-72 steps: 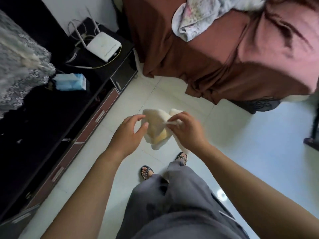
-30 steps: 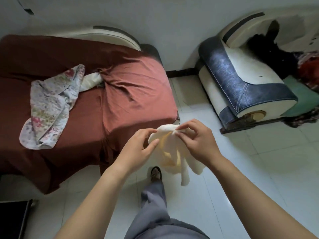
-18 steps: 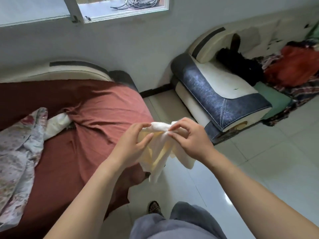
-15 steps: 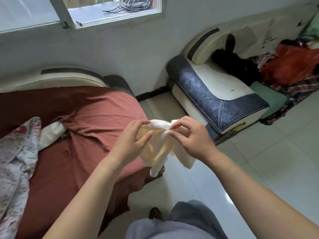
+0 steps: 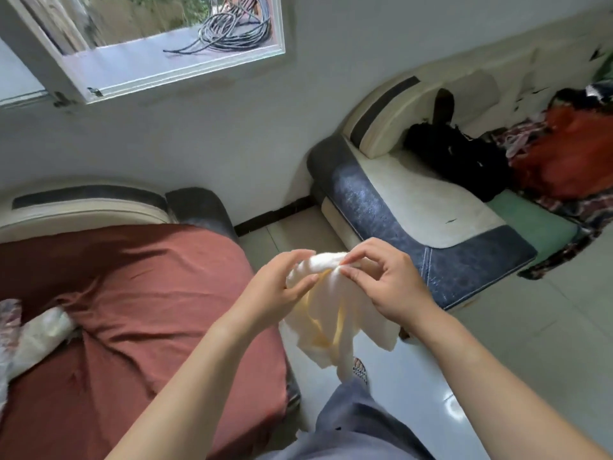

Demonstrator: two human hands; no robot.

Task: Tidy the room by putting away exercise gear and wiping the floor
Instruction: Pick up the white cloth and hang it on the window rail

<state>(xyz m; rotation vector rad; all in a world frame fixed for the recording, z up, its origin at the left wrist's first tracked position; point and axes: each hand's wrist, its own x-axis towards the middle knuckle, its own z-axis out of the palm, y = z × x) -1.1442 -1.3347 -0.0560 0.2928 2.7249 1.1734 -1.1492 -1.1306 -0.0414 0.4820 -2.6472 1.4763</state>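
Observation:
A cream and pale yellow cloth (image 5: 335, 323) hangs crumpled in front of me, above the white tiled floor (image 5: 547, 343). My left hand (image 5: 275, 293) pinches its upper left edge between thumb and fingers. My right hand (image 5: 384, 280) pinches the top edge just to the right, thumb and forefinger closed on the fabric. The two hands are almost touching. The cloth's loose ends dangle down over my grey trouser leg and sandalled foot. No exercise gear is in view.
A sofa draped in a rust-red cover (image 5: 132, 310) stands at the left with a floral cloth (image 5: 20, 340) on it. A dark blue and cream sofa (image 5: 414, 220) at the right carries black and red clothes (image 5: 564, 154). An open window (image 5: 159, 44) is above.
My view has turned from the dark cabinet side toward the wall and window and tilted upward. Both hands keep hold of the cloth, working along its top edge.

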